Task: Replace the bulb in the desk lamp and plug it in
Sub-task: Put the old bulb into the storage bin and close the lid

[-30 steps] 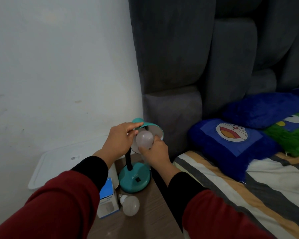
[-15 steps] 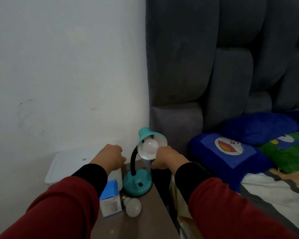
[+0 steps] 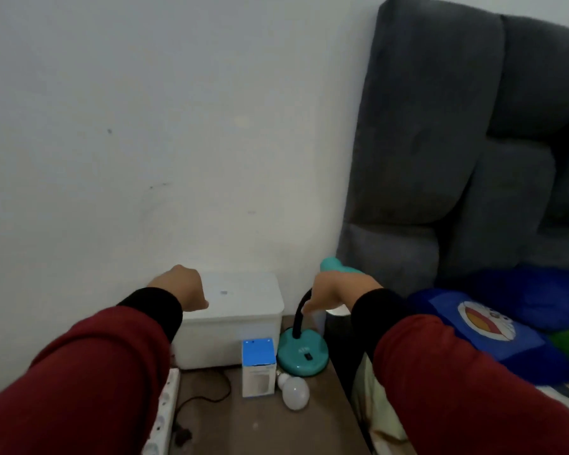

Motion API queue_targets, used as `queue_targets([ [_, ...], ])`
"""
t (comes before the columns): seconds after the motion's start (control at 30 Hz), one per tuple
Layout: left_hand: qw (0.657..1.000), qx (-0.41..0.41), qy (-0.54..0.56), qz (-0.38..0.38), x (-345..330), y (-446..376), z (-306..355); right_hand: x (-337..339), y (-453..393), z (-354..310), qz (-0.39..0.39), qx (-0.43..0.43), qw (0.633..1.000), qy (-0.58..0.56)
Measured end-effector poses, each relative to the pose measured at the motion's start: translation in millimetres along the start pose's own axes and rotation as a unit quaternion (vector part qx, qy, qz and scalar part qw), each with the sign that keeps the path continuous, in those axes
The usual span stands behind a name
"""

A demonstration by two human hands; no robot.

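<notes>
We see a plain white painted wall (image 3: 145, 126) filling the left and centre, marked by a few faint scuffs. Against it on the right rises a dark grey padded fabric headboard (image 3: 457, 142), tufted into soft blocks. Below lies the bed (image 3: 385, 405) with blue plush cushions (image 3: 506, 326), one bearing a cartoon face. A brown wooden table (image 3: 276, 428) sits between wall and bed. The light is dim and even.

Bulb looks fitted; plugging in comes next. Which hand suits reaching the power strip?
Probably left. The left hand hangs free on the power strip side; the right hand is over by the lamp.
</notes>
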State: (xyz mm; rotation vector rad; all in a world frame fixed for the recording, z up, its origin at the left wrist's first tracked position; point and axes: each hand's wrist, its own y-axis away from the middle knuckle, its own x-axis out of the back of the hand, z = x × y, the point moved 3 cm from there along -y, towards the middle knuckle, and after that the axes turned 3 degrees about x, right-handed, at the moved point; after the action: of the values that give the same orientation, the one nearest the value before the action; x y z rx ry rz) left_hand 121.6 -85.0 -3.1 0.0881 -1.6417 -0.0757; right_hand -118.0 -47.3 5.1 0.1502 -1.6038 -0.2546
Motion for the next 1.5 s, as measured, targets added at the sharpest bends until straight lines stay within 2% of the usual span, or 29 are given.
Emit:
queue_targets([
  [0.27, 0.997, 0.068, 0.021, -0.011, -17, -35, -75, 5, -60, -50, -0.031, 0.049, 0.998, 0.023],
  [0.4, 0.996, 0.048, 0.065, -0.042, -46, -71, -83, -12, -93, -52, -0.018, 0.056, 0.997, -0.052],
  [0.57, 0.979, 0.010, 0.185, -0.084, -86, -105, -71, -46, -131, -47, 0.011, 0.057, 0.991, -0.120],
  [0.83, 0.957, -0.017, 0.282, -0.067, -131, -138, -57, -86, -169, -44, -0.017, 0.042, 0.989, -0.138],
  [1.0, 0.943, -0.018, 0.330, -0.024, -130, -138, -50, -88, -181, -46, 0.006, 0.029, 0.985, -0.171],
  [1.13, 0.942, -0.024, 0.336, 0.010, -125, -135, -45, -89, -182, -41, 0.019, 0.013, 0.973, -0.231],
  [1.3, 0.943, -0.014, 0.333, 0.007, -116, -132, -43, -83, -180, -41, 0.024, -0.003, 0.966, -0.259],
  [1.5, 0.940, -0.002, 0.342, 0.001, -108, -132, -45, -69, -178, -44, 0.014, -0.005, 0.975, -0.221],
])
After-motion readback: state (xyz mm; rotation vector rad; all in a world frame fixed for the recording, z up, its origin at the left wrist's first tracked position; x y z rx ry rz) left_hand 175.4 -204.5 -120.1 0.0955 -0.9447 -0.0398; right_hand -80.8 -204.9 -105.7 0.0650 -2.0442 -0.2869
